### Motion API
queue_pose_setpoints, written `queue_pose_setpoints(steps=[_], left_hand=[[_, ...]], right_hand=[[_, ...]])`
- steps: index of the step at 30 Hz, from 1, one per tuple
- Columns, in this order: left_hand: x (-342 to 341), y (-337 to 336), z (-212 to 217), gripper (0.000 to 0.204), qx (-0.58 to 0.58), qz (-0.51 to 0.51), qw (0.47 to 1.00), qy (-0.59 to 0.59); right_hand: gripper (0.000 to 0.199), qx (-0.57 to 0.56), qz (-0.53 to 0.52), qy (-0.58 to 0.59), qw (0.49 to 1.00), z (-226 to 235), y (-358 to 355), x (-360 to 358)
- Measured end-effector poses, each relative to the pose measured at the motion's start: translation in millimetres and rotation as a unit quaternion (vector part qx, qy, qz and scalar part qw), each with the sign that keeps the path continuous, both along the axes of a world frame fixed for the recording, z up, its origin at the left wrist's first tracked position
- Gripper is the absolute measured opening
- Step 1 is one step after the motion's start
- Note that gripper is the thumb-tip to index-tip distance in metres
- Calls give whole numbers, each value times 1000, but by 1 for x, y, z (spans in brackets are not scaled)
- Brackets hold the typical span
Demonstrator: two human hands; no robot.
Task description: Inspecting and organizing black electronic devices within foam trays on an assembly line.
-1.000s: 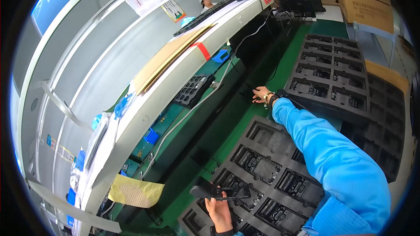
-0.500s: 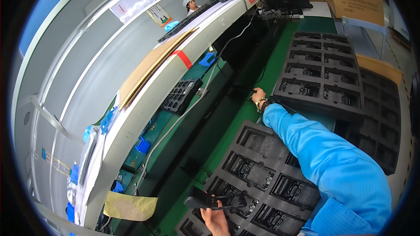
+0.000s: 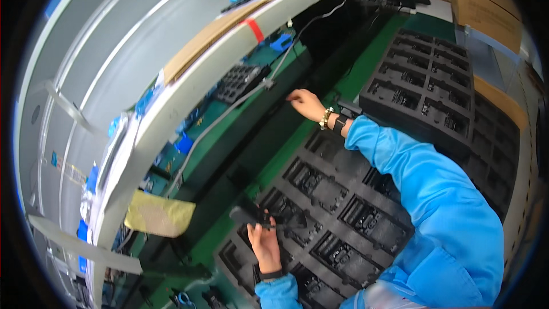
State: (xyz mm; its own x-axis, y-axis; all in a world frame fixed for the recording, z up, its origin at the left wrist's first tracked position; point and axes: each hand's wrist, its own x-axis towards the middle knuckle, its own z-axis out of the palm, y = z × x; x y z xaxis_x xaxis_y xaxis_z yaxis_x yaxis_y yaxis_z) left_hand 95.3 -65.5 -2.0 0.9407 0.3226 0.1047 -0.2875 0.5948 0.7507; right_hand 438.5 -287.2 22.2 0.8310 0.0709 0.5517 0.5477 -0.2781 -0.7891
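Observation:
My left hand (image 3: 265, 246) is closed around a black plastic part (image 3: 245, 216) with a rounded end, held above the near foam tray (image 3: 357, 180). The part's far end blends into the dark tray behind it. My right hand (image 3: 307, 104) is raised beyond that tray's far corner, beside the dark front of the bench. Its fingers are bent together and slightly blurred; anything in them is lost against the dark background. The near tray's black pockets hold several dark moulded parts (image 3: 366, 217).
A stack of black foam trays (image 3: 420, 74) with filled pockets stands at the far right, cardboard boxes (image 3: 486, 0) behind it. Along the left runs a white-edged bench (image 3: 189, 66) with a cable (image 3: 220, 117), blue bins (image 3: 183, 143) and a yellow sheet (image 3: 160, 213).
The view has shifted. My right hand has moved left and away from the tray stack toward the bench. My left hand keeps the black plastic part over the near tray.

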Motion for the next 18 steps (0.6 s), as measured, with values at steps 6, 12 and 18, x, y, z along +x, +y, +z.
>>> queue_pose_setpoints(steps=[6, 12, 18], left_hand=[[13, -1, -2, 50, -16, -9, 1000, 6], [15, 7, -5, 36, -84, 7, 996, 24], [8, 11, -5, 47, -139, -10, 989, 45]], right_hand=[[42, -16, 452, -55, 890, 107, 9, -189], [73, 149, 729, -19, 668, 182, -63, -318], [104, 289, 780, -73, 550, 192, -111, -378]])
